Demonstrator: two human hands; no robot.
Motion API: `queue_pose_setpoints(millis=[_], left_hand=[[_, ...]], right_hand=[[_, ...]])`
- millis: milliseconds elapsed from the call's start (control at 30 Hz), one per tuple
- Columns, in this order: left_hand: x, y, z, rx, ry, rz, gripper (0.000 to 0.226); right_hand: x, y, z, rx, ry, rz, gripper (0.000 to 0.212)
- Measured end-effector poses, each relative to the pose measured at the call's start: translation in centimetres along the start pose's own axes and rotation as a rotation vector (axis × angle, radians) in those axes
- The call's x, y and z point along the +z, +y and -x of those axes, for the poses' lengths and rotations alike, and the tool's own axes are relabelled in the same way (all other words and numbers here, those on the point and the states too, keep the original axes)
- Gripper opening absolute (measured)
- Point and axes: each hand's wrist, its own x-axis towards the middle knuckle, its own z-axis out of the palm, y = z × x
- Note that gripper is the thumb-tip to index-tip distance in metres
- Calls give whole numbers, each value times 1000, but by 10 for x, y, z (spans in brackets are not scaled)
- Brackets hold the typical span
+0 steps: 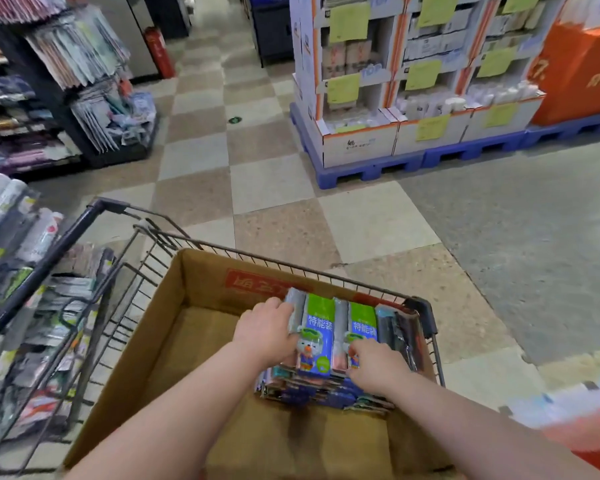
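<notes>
- a stack of packets [321, 337] is sat in the far right corner of the cardboard box [174, 327], which is carried in the wire cart [291, 264]
- the left hand [264, 329] is curled round the stack's left edge, with the fingers wrapped over the top packets
- the right hand [378, 367] is clamped on the near end, fingers bent down over the green and blue wrappers
- both sides are probably held so the loose packets can be shifted or squared up as one bundle without sliding apart
- the stack is tucked against the box wall, likely so it's kept from toppling
- racks of hanging packs [84, 57] are seen on the left, a pallet display [361, 147] on the right
</notes>
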Motion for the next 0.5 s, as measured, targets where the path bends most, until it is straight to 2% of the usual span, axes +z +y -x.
queue_pose_setpoints(millis=[133,267,367,500], left_hand=[[18,-24,-26,33,-103,4,52],[41,-47,-51,7,-200,113,48],[61,-60,-64,-87,-268,350,48],[79,-68,-76,-248,-367,662,46]], right_hand=[[13,-15,-26,94,-25,-127,35],[27,-32,-54,177,-82,-222,46],[38,-46,-69,246,-93,-298,64],[48,-61,-87,440,35,-552,81]])
